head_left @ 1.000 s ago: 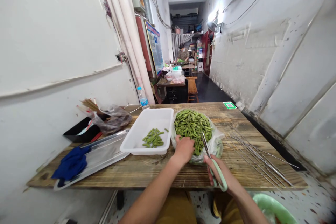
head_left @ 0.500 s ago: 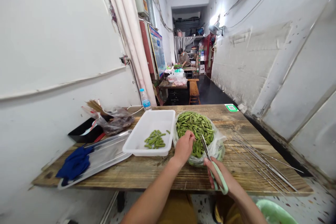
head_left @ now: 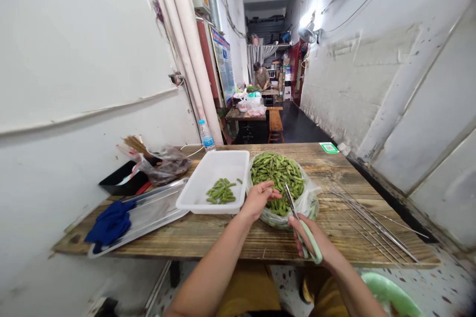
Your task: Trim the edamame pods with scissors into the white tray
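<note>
My right hand (head_left: 308,235) grips a pair of scissors (head_left: 307,237) with pale green handles. Their metal blades point up and away, over the near right part of the green soybean pods (head_left: 277,171). Those pods fill a clear plastic bag (head_left: 311,203), which is spread open like a bowl. My left hand (head_left: 262,197) hovers at the left near side of the heap, fingers stretched out and apart; I make out nothing held in it. Left of the bag, a white plastic tub (head_left: 208,168) has a small pile of pods (head_left: 222,191) on its bottom.
Thin metal skewers (head_left: 372,225) lie at the table's right. At left are a clear tray lid (head_left: 152,215), a blue cloth (head_left: 110,223), a black box (head_left: 122,178) and a water bottle (head_left: 207,136). A green basin (head_left: 390,292) stands below. Farther back, a person (head_left: 261,77) works.
My left hand's fingers have gone from pinched together over the pods to stretched out, and the hand has shifted slightly. The right hand still holds the scissors in nearly the same place.
</note>
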`<state>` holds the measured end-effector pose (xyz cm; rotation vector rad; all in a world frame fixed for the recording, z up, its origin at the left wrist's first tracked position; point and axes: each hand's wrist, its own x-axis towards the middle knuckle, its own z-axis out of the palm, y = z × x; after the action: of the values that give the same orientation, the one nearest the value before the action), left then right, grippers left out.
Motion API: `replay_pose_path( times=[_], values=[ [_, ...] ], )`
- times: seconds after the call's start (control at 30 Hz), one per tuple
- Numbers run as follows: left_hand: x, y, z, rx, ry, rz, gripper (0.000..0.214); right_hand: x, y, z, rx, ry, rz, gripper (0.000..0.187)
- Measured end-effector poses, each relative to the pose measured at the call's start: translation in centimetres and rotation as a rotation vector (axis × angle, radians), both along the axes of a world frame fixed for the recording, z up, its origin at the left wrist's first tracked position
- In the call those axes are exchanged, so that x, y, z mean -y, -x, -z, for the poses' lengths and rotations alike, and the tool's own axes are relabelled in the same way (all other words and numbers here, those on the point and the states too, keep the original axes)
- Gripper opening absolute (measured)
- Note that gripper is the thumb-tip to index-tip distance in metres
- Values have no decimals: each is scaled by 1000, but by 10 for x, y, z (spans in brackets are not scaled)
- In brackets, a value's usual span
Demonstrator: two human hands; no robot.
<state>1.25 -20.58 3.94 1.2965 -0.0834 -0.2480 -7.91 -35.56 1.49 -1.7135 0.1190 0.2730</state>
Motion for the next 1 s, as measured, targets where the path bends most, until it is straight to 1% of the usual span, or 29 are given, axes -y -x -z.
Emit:
replay_pose_path(
  times=[0.13,0.27,0.4,0.53,0.63,0.77,0.9,0.97,1.0],
  values=[
    [3,13,-9,34,-75,95,10,3,0,-2,65,79,-43,48],
    [6,19,-13,-46,-67,147,13,6,1,-4,93,150,-102,47],
    [8,22,-12,-75,-39,156,17,7,1,-5,104,164,-113,47],
    [9,24,-9,-80,-30,130,20,7,0,1,127,125,-100,46],
    [11,23,-6,-106,15,119,21,7,0,7,118,121,-73,45],
    [12,19,-1,-114,119,29,23,5,-2,12,103,99,-43,46],
    [11,18,-1,-132,192,-26,21,7,-4,17,111,86,-57,46],
    [11,19,-2,-118,199,-41,23,8,-4,19,116,87,-57,45],
    [11,19,-1,-97,178,-51,24,8,-3,20,117,84,-54,45]
  ],
)
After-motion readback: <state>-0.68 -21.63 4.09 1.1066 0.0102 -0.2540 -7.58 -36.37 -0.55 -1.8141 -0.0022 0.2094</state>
